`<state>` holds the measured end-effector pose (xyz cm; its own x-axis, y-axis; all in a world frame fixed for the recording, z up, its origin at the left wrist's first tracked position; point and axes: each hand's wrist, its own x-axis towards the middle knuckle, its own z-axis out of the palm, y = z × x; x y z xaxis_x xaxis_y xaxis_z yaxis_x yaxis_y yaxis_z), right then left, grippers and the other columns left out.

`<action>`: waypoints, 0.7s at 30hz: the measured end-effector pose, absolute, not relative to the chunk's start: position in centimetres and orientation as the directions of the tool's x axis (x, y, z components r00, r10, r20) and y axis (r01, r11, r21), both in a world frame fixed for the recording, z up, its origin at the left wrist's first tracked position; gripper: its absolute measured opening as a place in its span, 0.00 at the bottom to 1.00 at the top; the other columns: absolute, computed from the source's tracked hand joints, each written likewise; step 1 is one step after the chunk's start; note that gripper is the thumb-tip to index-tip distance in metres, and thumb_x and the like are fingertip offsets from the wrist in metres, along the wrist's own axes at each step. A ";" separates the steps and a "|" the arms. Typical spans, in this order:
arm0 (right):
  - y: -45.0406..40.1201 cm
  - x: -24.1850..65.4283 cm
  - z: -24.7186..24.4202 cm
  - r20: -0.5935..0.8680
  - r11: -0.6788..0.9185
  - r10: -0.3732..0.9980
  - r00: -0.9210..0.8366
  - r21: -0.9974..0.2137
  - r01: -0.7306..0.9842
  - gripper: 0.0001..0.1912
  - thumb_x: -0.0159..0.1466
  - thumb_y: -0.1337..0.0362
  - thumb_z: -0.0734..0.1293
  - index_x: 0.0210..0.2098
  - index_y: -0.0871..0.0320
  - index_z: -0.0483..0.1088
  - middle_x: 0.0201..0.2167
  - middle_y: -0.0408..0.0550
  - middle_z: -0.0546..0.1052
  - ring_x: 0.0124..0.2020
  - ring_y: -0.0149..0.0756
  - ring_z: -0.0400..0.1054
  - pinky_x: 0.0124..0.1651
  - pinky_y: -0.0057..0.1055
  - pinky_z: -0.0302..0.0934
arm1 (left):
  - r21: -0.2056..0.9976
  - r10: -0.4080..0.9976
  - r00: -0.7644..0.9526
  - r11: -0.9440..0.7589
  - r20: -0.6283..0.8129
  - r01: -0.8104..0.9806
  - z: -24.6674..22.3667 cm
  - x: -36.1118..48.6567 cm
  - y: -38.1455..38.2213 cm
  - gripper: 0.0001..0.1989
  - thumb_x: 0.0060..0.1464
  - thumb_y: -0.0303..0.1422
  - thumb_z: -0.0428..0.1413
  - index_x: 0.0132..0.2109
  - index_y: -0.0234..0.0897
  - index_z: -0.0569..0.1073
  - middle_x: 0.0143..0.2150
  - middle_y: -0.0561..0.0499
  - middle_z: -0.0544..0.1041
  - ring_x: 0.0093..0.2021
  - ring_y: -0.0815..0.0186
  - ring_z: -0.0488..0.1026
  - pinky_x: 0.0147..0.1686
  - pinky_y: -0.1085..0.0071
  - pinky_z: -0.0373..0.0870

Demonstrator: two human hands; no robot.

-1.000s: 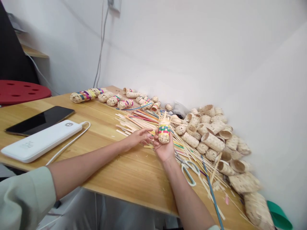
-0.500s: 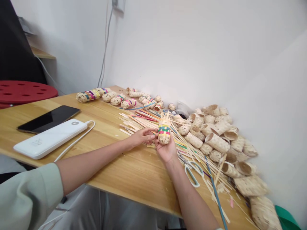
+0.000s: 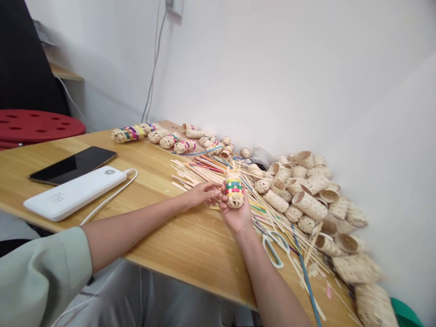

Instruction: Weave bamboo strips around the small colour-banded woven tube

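My right hand (image 3: 236, 215) holds a small woven basket (image 3: 234, 190) upright, with green, red and yellow bands around its middle and loose strip ends sticking up. My left hand (image 3: 200, 194) lies just left of it on the wooden table (image 3: 190, 240), fingertips touching the basket's side and the pile of thin bamboo strips (image 3: 197, 171) spread beneath.
Scissors (image 3: 272, 245) lie right of my right wrist. A heap of plain woven tubes (image 3: 313, 200) fills the right side by the wall. Finished coloured baskets (image 3: 150, 134) line the far edge. A phone (image 3: 73, 164) and a white power bank (image 3: 75, 192) lie at left.
The view has shifted a little; both hands stay at the basket, which sits slightly lower and more tilted in my right hand.
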<state>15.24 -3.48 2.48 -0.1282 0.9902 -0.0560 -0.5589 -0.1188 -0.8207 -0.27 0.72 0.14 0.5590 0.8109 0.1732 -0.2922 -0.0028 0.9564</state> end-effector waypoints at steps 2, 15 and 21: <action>-3.5 15.2 2.4 -0.057 -0.121 0.990 -0.127 -0.806 -0.580 0.29 0.70 0.47 0.47 0.43 0.58 0.72 0.34 0.49 0.77 0.24 0.30 0.64 0.22 0.25 0.58 | 0.962 0.814 0.557 -0.010 0.166 -0.272 0.1 -0.3 0.8 0.20 0.49 0.44 0.62 0.46 0.36 0.76 0.37 0.45 0.81 0.36 0.63 0.76 0.35 0.70 0.68; -3.3 15.1 2.7 -0.131 -0.112 0.991 -0.033 -0.661 -0.742 0.26 0.71 0.48 0.50 0.40 0.58 0.73 0.38 0.47 0.79 0.35 0.31 0.73 0.35 0.28 0.68 | 0.946 0.805 0.546 -0.054 0.231 -0.320 -0.4 0.0 1.3 0.28 0.44 0.40 0.65 0.53 0.37 0.71 0.36 0.49 0.79 0.34 0.64 0.76 0.37 0.67 0.71; -2.8 15.5 1.9 -0.091 -0.046 0.996 0.020 -0.661 -0.749 0.30 0.71 0.46 0.45 0.43 0.54 0.73 0.39 0.45 0.80 0.34 0.30 0.74 0.34 0.29 0.69 | 0.914 0.805 0.434 -0.364 0.405 -0.177 -0.2 0.3 0.8 0.16 0.47 0.36 0.62 0.43 0.35 0.72 0.29 0.54 0.75 0.30 0.68 0.72 0.33 0.71 0.67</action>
